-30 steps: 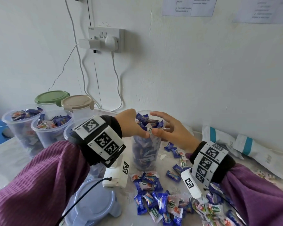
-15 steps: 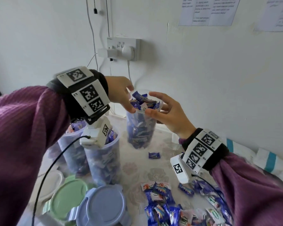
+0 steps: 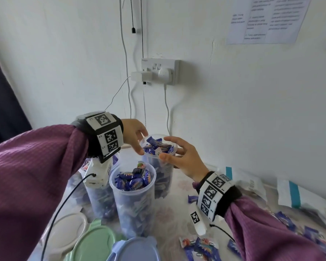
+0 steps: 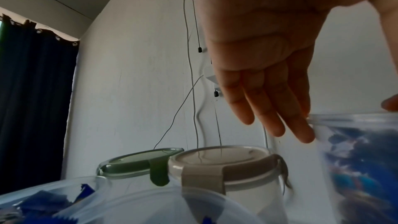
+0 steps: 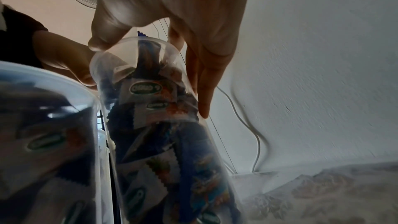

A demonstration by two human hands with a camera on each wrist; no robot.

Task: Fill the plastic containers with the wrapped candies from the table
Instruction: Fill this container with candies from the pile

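While the far container [image 3: 159, 161] is standing brim-full of wrapped candies [image 3: 157, 147] at the back of the table [image 3: 169, 215], near the wall, both hands are bracketing its rim. The left hand [image 3: 135, 135] is reaching in from above with fingers [image 4: 280, 117] extended and lying together, their tips touching the rim's left side. The right hand [image 3: 183, 157] is cupping the opposite side, thumb against the near rim and spread fingers [image 5: 202, 81] lying down the wall, steadying rather than clamping. This is looking like the close of filling this container and its setting in place. Just in front, a second container [image 3: 133, 196] is sitting equally full, with others beside it. Loose lids, green [image 3: 94, 243] and blue [image 3: 135, 249], are lying at the near edge, and loose candies [image 3: 199, 245] are scattered to the right. Next is probably either fetching a lid and seating it squarely, or gathering the remaining candies.
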